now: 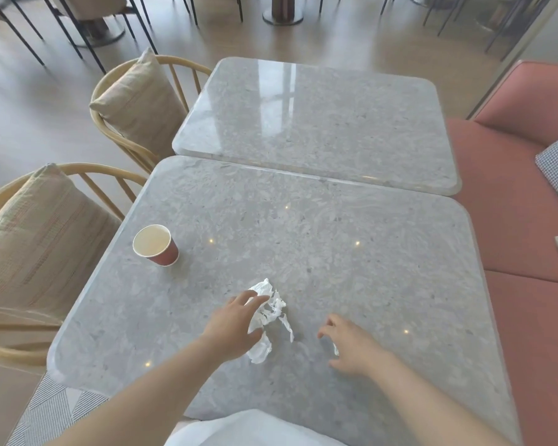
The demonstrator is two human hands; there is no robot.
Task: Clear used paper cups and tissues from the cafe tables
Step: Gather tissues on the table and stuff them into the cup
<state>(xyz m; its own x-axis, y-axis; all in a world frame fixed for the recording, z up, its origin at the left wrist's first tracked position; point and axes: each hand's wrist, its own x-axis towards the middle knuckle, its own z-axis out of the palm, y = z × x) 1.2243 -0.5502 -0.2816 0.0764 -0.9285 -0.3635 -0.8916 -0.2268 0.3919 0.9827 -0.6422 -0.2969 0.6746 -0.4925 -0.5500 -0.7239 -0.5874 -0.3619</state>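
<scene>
The left hand (pixel 236 326) is spreading wide against the crumpled tissue (pixel 271 312), which is lying lengthwise away from the person at the near middle of the bench (pixel 368 268), while the right hand (pixel 348 346) is curling loosely just beside it over a white scrap (pixel 335 349), grip impossible to tell, and the paper cup (pixel 157 246) is standing far left.

Head camera looks steeply down over the near table (pixel 335 268).

The left hand (pixel 236 326) and the right hand (pixel 351 349) are bare, as are both forearms, uncovered right to the picture's edge at 7 and 5 o'clock. At 6 o'clock, against the bottom edge, shows a rounded fold of plain white clothing (pixel 248 429), softly creased.
</scene>
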